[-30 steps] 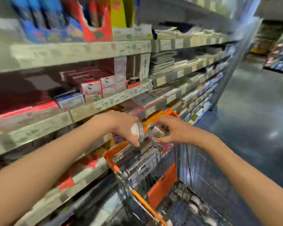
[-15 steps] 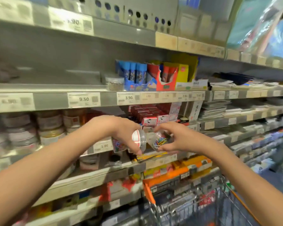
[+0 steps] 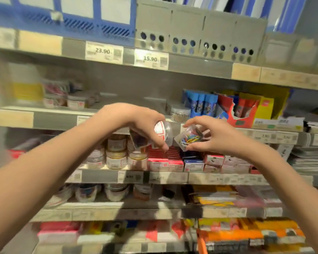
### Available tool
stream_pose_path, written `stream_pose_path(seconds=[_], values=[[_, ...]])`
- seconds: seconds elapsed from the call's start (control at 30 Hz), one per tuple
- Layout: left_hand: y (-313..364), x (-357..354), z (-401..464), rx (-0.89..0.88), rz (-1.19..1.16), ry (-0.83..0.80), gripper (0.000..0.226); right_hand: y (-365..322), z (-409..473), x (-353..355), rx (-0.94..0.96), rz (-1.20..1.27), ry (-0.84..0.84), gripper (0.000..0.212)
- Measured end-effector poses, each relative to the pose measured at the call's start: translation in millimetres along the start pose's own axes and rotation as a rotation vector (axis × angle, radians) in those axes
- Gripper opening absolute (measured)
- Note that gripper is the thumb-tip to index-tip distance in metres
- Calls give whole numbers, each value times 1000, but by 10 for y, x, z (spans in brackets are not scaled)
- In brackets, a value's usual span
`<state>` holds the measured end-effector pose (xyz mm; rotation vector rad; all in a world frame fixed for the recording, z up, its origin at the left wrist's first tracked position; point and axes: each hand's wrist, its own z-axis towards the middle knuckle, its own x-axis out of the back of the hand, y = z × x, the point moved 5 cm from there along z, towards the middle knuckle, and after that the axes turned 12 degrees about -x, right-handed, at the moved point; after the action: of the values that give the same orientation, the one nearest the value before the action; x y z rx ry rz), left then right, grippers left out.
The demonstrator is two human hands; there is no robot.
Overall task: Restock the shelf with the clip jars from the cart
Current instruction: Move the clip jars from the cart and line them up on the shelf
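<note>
Clip jars at frame centre: a red-labelled jar (image 3: 155, 137), tilted, is held in the curled grip of the left hand (image 3: 136, 123); a clear jar of coloured clips (image 3: 190, 138) is pinched by the right hand (image 3: 212, 137). Both are raised before the shelf edge (image 3: 53, 121).

i see grey perforated file boxes (image 3: 200, 36) beside a blue basket (image 3: 62, 19) on the top level, price tags reading 23.90 (image 3: 104, 52) and 15.90 (image 3: 151, 59) below them, blue tubes (image 3: 202, 102) next to a torn red display carton (image 3: 240, 110), and red boxes (image 3: 165, 162) further down.
</note>
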<state>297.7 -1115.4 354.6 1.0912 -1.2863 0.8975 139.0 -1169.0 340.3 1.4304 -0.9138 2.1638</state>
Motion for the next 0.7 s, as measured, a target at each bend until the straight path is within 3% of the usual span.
stream_pose_path(seconds=[0.27,0.47,0.63,0.7], values=[[-386,437,-100,83,44,101,44,-374,400,198,107,-25,101,51],[-752,599,-42,143,125,129,48,-509,847,163,134,30,190,51],[-1166,624,92,284,149,24,55,-528,1270,-8,72,-17,211,60],[-1355,544,136,361,44,-89,63,-514,1380,-63,43,-2,204,62]])
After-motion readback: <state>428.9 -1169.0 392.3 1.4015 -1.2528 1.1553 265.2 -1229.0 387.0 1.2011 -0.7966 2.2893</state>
